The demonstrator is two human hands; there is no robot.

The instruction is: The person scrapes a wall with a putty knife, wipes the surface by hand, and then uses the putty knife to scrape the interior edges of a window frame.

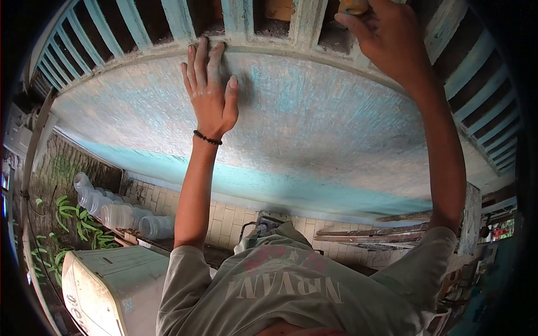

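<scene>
My left hand [210, 101] lies flat against the worn blue and grey wall [314, 112], fingers spread and their tips at the ledge [263, 51] under the slats. Dust greys its fingers, and a dark beaded bracelet [207, 138] circles the wrist. Higher up on the right, my right hand [386, 36] pinches a small orange-brown piece [354, 7] between thumb and fingers, in front of the blue slats [238, 22]. The top edge of the view cuts that piece off, so I cannot tell its kind.
At lower left stands a white washing machine [123, 280], with clear plastic tubs [117, 215] behind it and green plants [73, 218] alongside. Wooden planks [370, 235] lean low on the right, above the tiled floor [224, 221].
</scene>
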